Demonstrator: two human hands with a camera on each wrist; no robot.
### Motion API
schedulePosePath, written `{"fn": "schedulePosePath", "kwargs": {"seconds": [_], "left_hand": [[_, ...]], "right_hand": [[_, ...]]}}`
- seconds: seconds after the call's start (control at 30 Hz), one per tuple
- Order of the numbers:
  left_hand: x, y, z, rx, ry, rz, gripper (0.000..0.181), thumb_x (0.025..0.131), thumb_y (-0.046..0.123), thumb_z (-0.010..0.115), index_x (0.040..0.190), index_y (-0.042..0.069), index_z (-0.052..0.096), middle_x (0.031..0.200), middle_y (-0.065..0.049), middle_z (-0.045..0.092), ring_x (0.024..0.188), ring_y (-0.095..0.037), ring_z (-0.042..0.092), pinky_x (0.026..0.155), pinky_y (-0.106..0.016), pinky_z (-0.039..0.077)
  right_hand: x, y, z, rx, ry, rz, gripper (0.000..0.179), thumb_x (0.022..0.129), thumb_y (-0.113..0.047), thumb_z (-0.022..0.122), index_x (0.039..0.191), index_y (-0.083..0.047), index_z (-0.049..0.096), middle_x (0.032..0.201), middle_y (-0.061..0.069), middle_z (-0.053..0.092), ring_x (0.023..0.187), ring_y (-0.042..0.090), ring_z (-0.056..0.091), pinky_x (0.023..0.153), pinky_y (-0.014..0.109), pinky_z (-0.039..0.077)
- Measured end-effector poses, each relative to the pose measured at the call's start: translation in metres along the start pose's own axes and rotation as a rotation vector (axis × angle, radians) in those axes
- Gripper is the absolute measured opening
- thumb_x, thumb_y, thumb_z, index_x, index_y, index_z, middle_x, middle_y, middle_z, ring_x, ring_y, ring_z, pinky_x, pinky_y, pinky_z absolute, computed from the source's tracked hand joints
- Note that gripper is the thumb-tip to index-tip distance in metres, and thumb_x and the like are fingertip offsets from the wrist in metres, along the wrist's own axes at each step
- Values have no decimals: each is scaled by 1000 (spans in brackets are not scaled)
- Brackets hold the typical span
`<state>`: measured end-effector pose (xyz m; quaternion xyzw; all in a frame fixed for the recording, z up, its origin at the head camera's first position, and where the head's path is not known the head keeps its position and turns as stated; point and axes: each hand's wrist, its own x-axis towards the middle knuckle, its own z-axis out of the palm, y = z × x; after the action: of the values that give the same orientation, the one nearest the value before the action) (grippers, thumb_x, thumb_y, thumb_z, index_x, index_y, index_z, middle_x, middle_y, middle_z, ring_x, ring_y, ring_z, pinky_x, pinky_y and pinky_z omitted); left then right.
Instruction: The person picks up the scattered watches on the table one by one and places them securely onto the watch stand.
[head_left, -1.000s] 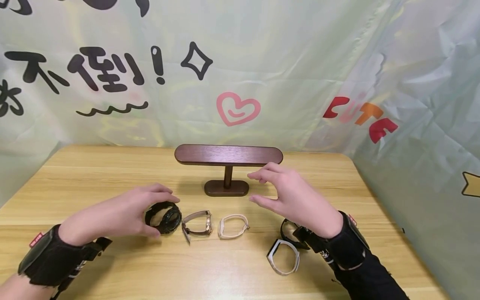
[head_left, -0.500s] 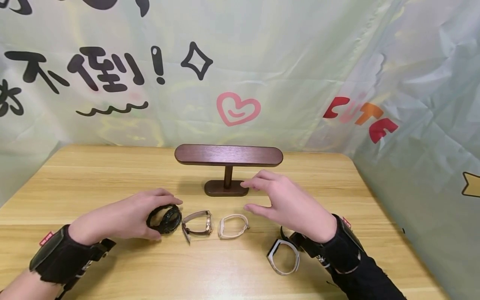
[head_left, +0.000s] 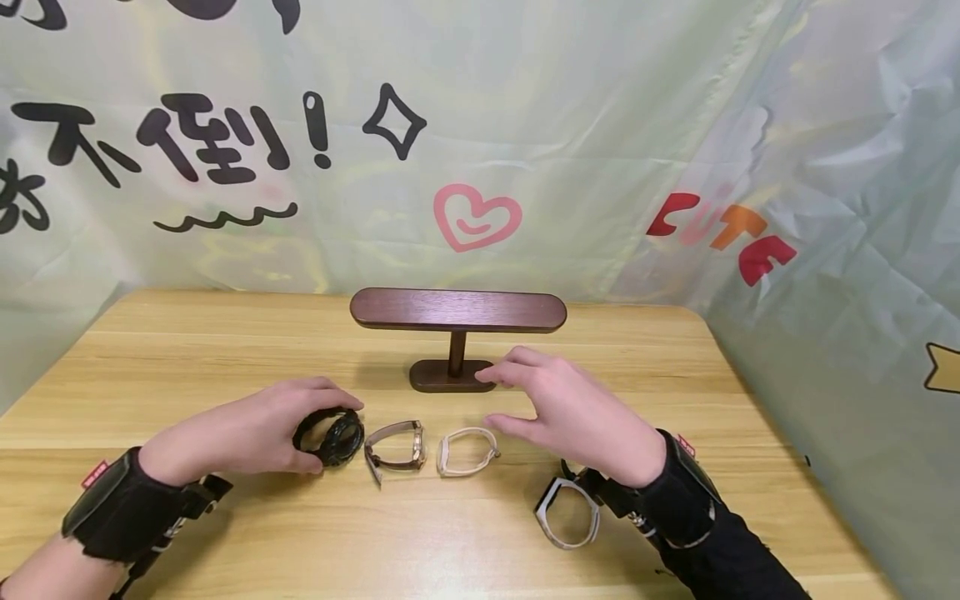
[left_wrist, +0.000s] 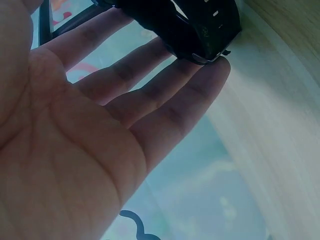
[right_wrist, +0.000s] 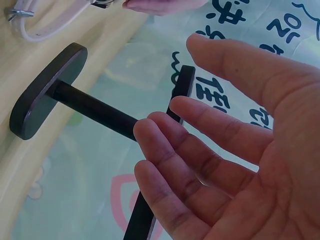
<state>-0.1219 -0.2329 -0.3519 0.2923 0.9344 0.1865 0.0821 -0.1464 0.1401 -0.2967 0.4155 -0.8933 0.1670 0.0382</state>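
The left hand (head_left: 266, 427) grasps the black watch (head_left: 345, 442) at the left end of a row on the wooden surface (head_left: 187, 350), its thumb at the near edge and its fingers over the far side; in the left wrist view, the fingertips meet the dark strap, and the fingers are nearly straight. Just beside the black watch, to its right, the brown watch (head_left: 417, 447) lies on its side, one strap end pointing toward the person. Next comes the white watch (head_left: 444, 457), also on its side, its strap forming a loop. The right hand (head_left: 566, 410) hovers between the white watch and the stand (head_left: 457, 309), its fingers released and loosely bent, the thumb apart from them. In the head view, its fingertips overlap the stand's oval base; whether they touch it, I cannot tell. The stand rises behind the row, a long dark-wood bar on a short post. Nearer the person, to the right, lies the gray band (head_left: 550, 497), beside the right wrist strap (head_left: 678, 500). A matching black wrist strap (head_left: 127, 504) circles the left wrist. Behind the surface hangs a pale backdrop (head_left: 600, 125) with a pink heart, black characters and colored letters.
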Motion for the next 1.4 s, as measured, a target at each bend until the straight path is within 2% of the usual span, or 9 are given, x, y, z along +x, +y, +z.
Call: {"fn": "schedulePosePath", "kwargs": {"seconds": [0.3, 0.57, 0.7, 0.77, 0.9, 1.13, 1.3, 1.4], "left_hand": [[-2, 3, -6, 11, 57, 20, 76, 79, 29, 96, 146, 18, 63, 139, -6, 68, 123, -31, 68, 104, -59, 58], [-5, 13, -14, -65, 126, 48, 74, 80, 37, 96, 145, 26, 62, 143, -2, 68, 125, -27, 68, 84, -32, 64], [-3, 18, -17, -121, 195, 85, 73, 80, 36, 96, 145, 29, 61, 142, 2, 68, 125, -24, 69, 85, -29, 66], [-2, 20, -18, -146, 241, 121, 73, 80, 33, 97, 144, 28, 61, 140, 2, 68, 122, -21, 70, 84, -26, 66], [0, 24, -20, -130, 341, 189, 76, 78, 29, 99, 144, 23, 62, 139, 2, 69, 121, -17, 69, 84, -25, 66], [10, 35, -23, -142, 461, 266, 83, 72, 25, 102, 144, 21, 62, 138, 3, 68, 120, -11, 68, 84, -25, 66], [23, 48, -23, -223, 495, 286, 84, 70, 22, 103, 143, 22, 61, 136, 6, 67, 121, -9, 67, 86, -24, 66], [33, 56, -24, -273, 511, 319, 85, 68, 20, 103, 142, 18, 61, 135, 4, 66, 122, -9, 67, 86, -23, 65]], "right_hand": [[0, -1, 0, -1, -2, -5, 41, 98, -30, 81, 133, -10, 74, 120, 0, 73, 92, 7, 67, 79, 24, 59], [0, -1, 1, 10, 9, -21, 40, 98, -29, 81, 132, -10, 75, 119, 0, 73, 91, 6, 67, 79, 23, 59], [0, -2, 1, 27, 45, -40, 37, 98, -27, 81, 130, -9, 76, 116, -1, 74, 96, 9, 72, 81, 25, 61], [0, -3, 1, 34, 66, -51, 35, 98, -27, 81, 128, -9, 77, 114, -2, 75, 99, 11, 74, 83, 26, 62], [1, -5, 2, 54, 97, -71, 33, 99, -26, 81, 127, -10, 77, 113, -2, 76, 102, 11, 75, 86, 29, 64], [2, -10, 3, 108, 130, -98, 29, 99, -24, 80, 124, -10, 78, 109, -3, 77, 99, 10, 73, 85, 26, 62], [4, -12, 5, 154, 171, -101, 27, 99, -24, 80, 123, -12, 79, 112, -3, 78, 101, 6, 73, 84, 24, 62], [4, -13, 5, 194, 204, -104, 26, 98, -22, 80, 122, -12, 79, 111, -4, 79, 101, 4, 74, 84, 23, 62]]}}
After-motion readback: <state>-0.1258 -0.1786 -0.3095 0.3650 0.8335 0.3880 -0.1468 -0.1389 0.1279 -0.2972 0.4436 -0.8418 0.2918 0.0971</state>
